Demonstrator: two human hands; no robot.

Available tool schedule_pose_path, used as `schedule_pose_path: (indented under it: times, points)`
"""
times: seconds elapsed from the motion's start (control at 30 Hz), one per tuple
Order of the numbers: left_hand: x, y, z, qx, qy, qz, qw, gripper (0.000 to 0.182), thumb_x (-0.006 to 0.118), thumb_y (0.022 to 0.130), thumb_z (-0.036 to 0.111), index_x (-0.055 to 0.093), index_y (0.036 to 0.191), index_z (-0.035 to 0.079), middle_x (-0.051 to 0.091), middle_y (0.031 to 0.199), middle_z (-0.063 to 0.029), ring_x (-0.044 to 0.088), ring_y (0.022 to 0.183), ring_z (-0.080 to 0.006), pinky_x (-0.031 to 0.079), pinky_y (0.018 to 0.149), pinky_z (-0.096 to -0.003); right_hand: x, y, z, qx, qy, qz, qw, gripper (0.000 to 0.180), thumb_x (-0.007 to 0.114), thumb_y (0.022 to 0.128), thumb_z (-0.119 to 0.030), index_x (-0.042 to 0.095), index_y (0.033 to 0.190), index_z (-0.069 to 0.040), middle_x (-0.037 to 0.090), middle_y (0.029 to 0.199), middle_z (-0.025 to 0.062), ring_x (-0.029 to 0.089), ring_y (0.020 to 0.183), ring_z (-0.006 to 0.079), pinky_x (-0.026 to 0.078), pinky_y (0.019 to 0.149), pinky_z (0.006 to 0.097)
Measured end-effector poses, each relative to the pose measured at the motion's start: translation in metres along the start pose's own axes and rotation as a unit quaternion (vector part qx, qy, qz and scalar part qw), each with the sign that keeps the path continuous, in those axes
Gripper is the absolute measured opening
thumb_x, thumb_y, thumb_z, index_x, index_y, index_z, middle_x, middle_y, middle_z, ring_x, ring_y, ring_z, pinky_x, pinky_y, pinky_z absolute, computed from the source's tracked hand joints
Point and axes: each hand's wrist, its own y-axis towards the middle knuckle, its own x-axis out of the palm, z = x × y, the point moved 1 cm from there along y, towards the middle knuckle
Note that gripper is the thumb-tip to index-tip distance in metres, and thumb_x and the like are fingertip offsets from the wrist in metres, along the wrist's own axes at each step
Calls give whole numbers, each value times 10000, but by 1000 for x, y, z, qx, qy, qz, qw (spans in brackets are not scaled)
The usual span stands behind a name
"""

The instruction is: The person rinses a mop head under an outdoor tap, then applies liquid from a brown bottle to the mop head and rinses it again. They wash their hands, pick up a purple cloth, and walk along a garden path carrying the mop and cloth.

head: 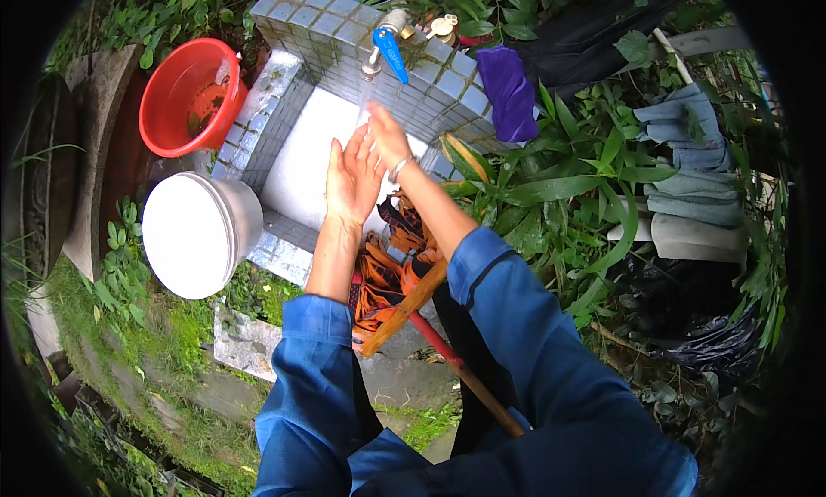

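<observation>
Water runs from a metal tap [371, 66] with a blue lever [390, 53], down towards my hands. My left hand [352, 171] is turned palm up with its fingers spread, holding nothing. Across its fingertips my right hand [388, 135] reaches under the stream, fingers extended; a bracelet [401, 168] circles that wrist. Both are above a tiled basin [264, 132] filled with white foam [300, 168]. Below my forearms, orange and dark patterned cloth [381, 284] hangs over the basin's near side, against a wooden crossbar [406, 310] with a stick handle [464, 371], red at its upper end.
A red plastic tub [161, 103] and a white lidded bucket [187, 235] stand left of the basin. Purple cloth [506, 93] drapes over the tiled wall [322, 16]. Broad-leaved plants [561, 187] crowd the right. Grey-blue cloths [690, 174] hang farther right. Mossy ground [174, 374] lies lower left.
</observation>
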Motion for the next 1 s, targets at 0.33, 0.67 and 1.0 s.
schedule_pose_path:
  times: [0.33, 0.67, 1.0]
  points:
    - [-48, 108, 10, 41, 664, 108, 738, 461, 440, 772, 102, 475, 1207, -48, 514, 1197, -220, 462, 1142, -339, 337, 974, -385, -70, 11, -125, -359, -358, 171, 845, 355, 492, 862, -201, 487, 1160, -8, 631, 817, 224, 639, 760, 339, 504, 646, 405]
    - [-121, -66, -15, 79, 687, 75, 719, 345, 498, 771, 32, 568, 1109, 23, 545, 1180, -180, 503, 1128, -320, 380, 965, -360, -66, 76, -153, -408, -669, -161, 600, 363, 471, 883, -351, 384, 1182, -164, 568, 551, 115, 580, 509, 355, 482, 482, 449]
    - [-101, -144, -26, 20, 576, 65, 814, 350, 440, 807, -98, 549, 1128, -10, 536, 1202, -113, 515, 1114, -207, 395, 950, -291, -132, 142, -139, -270, -811, -27, 518, 586, 583, 784, -115, 412, 1288, -362, 485, 1218, 73, 544, 1019, 284, 441, 879, 368]
